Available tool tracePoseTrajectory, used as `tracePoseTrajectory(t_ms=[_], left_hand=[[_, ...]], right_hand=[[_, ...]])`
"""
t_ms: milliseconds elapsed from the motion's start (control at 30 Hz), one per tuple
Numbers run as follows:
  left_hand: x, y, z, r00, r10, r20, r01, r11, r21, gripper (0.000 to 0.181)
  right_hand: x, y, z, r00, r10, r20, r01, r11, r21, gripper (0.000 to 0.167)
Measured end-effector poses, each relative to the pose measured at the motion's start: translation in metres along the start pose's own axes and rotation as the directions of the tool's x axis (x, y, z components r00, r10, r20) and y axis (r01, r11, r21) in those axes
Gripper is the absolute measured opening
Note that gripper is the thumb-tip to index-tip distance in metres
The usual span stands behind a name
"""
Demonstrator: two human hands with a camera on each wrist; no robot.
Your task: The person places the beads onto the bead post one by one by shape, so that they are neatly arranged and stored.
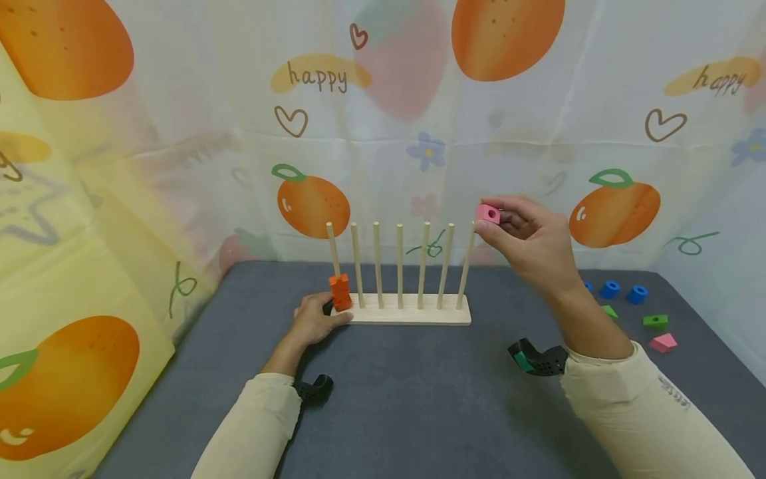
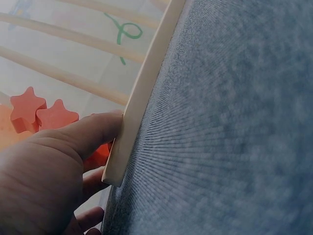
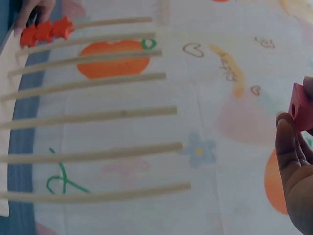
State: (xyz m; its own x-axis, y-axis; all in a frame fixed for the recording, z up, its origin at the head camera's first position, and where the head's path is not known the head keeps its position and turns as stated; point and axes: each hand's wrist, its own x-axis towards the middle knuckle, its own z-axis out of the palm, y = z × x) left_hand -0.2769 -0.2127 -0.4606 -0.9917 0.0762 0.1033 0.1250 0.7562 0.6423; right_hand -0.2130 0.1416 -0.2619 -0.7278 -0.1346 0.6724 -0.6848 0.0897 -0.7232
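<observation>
A person's right hand (image 1: pixel 534 245) pinches a pink block with a hole (image 1: pixel 481 213) between thumb and fingers, holding it near the top of the rightmost peg (image 1: pixel 467 269) but apart from it, as the right wrist view shows. The left hand (image 1: pixel 312 319) grips the left end of the wooden base (image 1: pixel 413 319), thumb on the front face.

By the look of it, the work is at an early stage: three orange star beads (image 1: pixel 340 293) sit stacked on the leftmost peg (image 1: pixel 332 247), while the other six pegs stand bare. Left over on the grey table (image 1: pixel 413 399) are blue cylinders (image 1: pixel 638 295) near the far right corner, with two green pieces (image 1: pixel 652 324) and a pink triangular piece (image 1: pixel 664 342) toward the right edge. The right forearm (image 1: pixel 592 322) partly hides the nearest of these; nothing visible blocks the pegs. A fruit-printed cloth (image 1: pixel 503 133) hangs behind.
</observation>
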Motion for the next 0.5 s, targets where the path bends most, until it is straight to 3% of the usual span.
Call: tracePoseTrajectory(t_ms=[267,500], left_hand=[[0.001,0.0,-0.001,1.0,-0.003,0.004,0.003,1.0,0.009,0.059],[0.0,0.0,-0.001,1.0,-0.016,0.004,0.016,1.0,0.003,0.061]], right_hand=[[0.024,0.0,0.035,0.998,-0.022,0.062,0.022,1.0,0.004,0.031],[0.044,0.006,0.06,0.989,0.068,0.132,-0.066,0.998,-0.02,0.033]])
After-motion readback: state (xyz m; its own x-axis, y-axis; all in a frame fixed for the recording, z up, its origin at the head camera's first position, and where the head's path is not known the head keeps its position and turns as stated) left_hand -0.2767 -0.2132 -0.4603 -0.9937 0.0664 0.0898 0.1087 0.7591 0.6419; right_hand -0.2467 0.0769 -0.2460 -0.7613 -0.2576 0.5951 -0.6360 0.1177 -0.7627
